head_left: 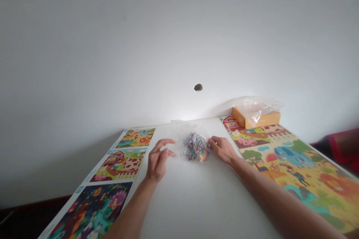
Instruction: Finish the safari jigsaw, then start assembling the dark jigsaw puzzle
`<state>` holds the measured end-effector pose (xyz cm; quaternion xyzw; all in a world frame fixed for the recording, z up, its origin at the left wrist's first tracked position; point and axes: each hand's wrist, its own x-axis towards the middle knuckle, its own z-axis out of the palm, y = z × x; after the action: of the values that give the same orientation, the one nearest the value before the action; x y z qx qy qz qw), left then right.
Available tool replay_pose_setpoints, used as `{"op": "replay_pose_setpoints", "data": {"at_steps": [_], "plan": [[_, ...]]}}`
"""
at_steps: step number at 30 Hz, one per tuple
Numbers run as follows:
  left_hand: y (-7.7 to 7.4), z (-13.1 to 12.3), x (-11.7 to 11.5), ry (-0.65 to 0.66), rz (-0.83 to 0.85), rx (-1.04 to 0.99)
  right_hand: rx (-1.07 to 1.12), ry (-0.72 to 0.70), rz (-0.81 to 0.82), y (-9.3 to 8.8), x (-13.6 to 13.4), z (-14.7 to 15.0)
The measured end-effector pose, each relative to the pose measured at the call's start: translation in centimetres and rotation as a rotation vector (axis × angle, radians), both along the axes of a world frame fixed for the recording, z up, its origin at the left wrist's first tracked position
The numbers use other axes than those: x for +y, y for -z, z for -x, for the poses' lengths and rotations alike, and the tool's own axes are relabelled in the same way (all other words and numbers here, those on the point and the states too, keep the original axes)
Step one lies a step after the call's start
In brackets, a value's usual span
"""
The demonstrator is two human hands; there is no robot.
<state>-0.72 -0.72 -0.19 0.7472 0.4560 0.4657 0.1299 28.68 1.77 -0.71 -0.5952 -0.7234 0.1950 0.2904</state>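
A clear plastic bag [195,147] of small, many-coloured jigsaw pieces lies on the white table [196,194]. My right hand [222,148] is closed at the bag's right edge, thumb and fingers pinching the plastic. On the other side, my left hand [160,158] has its fingers apart, with the fingertips close to the bag's loose left end. Whether those fingertips touch the thin film I cannot tell.
On the left lies a sheet with several animal pictures [120,166]. Assembled-looking farm and savanna pictures [297,168] cover the right side. Behind them stands a shallow yellow box [262,120] with a clear plastic bag [252,106] on it. A wall with a hole [198,87] rises behind.
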Motion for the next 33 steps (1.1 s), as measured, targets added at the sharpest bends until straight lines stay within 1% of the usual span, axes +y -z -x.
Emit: {"op": "replay_pose_setpoints", "data": {"at_steps": [2, 4, 6, 9, 11, 13, 15, 18, 20, 23, 26, 28, 30, 33], "plan": [[0.4, -0.2, 0.3, 0.023, 0.043, -0.024, -0.037, -0.032, -0.005, 0.0, 0.0, 0.2], [0.9, -0.5, 0.7, 0.06, 0.096, 0.04, -0.069, -0.04, -0.017, 0.3, 0.2, 0.3], [1.5, -0.8, 1.1, 0.063, 0.148, 0.047, -0.077, -0.039, -0.027, 0.7, 0.4, 0.3], [2.0, -0.9, 1.4, 0.051, 0.254, -0.023, -0.017, -0.037, -0.061, 1.2, 0.6, 0.4], [2.2, -0.8, 1.4, 0.05, 0.29, -0.066, 0.061, -0.029, -0.112, 1.3, 0.6, 0.4], [2.2, -0.8, 1.3, 0.065, 0.281, -0.024, 0.147, -0.02, -0.173, 1.2, 0.4, 0.4], [2.2, -0.8, 1.2, 0.086, 0.234, 0.05, 0.226, -0.008, -0.23, 1.0, 0.1, 0.4], [2.8, -0.8, 1.4, 0.118, 0.21, 0.123, 0.336, -0.01, -0.272, 0.7, -0.3, 0.3], [3.4, -0.7, 1.8, 0.124, 0.216, 0.136, 0.406, -0.039, -0.256, 0.6, -0.4, 0.3], [4.0, -0.7, 2.5, 0.139, 0.173, 0.194, 0.48, -0.136, -0.165, 0.7, -0.4, 0.3], [3.7, -0.9, 2.6, 0.141, 0.127, 0.297, 0.484, -0.256, -0.08, 0.7, -0.3, 0.3], [3.1, -1.1, 2.4, 0.144, 0.132, 0.348, 0.451, -0.308, -0.065, 0.7, -0.3, 0.4], [2.7, -1.2, 2.0, 0.145, 0.149, 0.389, 0.409, -0.331, -0.065, 0.6, -0.4, 0.4], [2.3, -1.2, 1.8, 0.143, 0.186, 0.451, 0.383, -0.307, -0.054, 0.1, -0.5, 0.2]]}}
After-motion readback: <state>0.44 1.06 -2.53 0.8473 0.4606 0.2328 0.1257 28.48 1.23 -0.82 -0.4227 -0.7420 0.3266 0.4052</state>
